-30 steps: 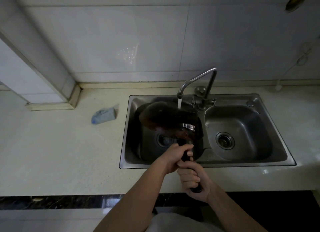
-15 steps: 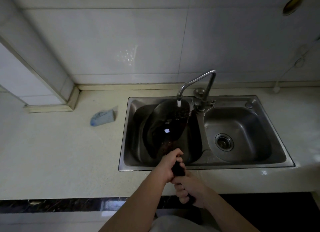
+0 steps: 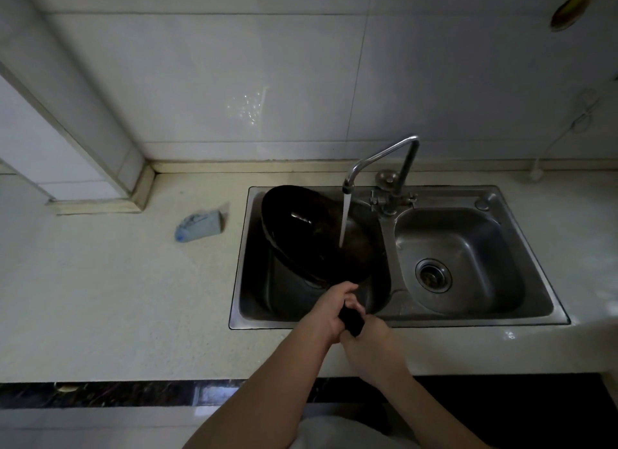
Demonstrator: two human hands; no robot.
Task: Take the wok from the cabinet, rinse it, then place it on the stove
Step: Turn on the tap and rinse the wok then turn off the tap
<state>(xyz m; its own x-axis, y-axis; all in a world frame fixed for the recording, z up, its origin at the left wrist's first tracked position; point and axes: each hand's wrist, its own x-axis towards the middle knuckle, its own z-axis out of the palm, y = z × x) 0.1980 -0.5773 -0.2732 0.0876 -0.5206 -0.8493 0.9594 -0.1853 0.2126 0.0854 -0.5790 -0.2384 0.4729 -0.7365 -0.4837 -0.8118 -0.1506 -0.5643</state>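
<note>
Head camera, looking down at a steel double sink set in a pale countertop. A dark wok is tilted inside the left basin, its hollow facing the viewer. Water runs from the curved faucet onto the wok's right side. Both hands are wrapped around the wok's black handle at the sink's near edge: the left hand nearer the pan, the right hand behind it. A blue scrubbing pad lies on the countertop, left of the sink.
</note>
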